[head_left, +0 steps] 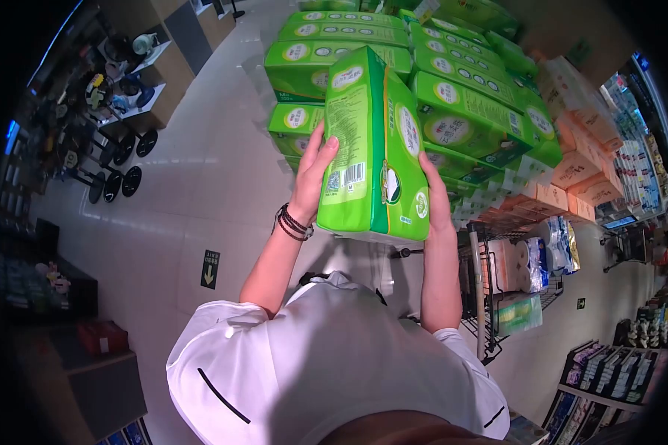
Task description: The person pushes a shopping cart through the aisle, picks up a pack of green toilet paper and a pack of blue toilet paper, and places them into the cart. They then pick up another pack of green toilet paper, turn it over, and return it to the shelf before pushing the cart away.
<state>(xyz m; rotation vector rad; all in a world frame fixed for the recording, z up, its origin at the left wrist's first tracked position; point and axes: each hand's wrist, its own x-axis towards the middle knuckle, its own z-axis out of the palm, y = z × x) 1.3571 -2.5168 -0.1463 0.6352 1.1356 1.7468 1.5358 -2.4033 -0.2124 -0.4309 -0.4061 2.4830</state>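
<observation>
L. hand (315,172): fingers spread and laid flat vs. the narrow barcode side of the green pack (371,141), palm pressing in. R. hand (433,194): pressed flat on the opposite broad face, near the lower corner; its fingertips are hidden behind the pack, so their spread can't be told. The pack is clamped between the two palms, upright w/ a slight tilt, held at chest height clear of any surface and in front of the stack. Black cord bracelets (292,222) sit on the L. wrist. Both forearms are bare, rising from a white short-sleeved shirt (326,356) w/ thin dark trim. Directly behind the held pack is a stack of matching green packs (460,104), several layers deep; held pack is just beside its front edge, contact can't be confirmed. To the R. of the stack are orange-pink packs (579,167), likewise piled. Below these is a wire cart (486,289) w/ wrapped paper rolls (516,263) inside. Lower R.: shelf (608,371) of small boxed goods. The pale tiled floor (185,170) carries a dark arrow sticker (210,268). Far L.: black round-based stools (119,182) beside display tables, detail too small to read.
</observation>
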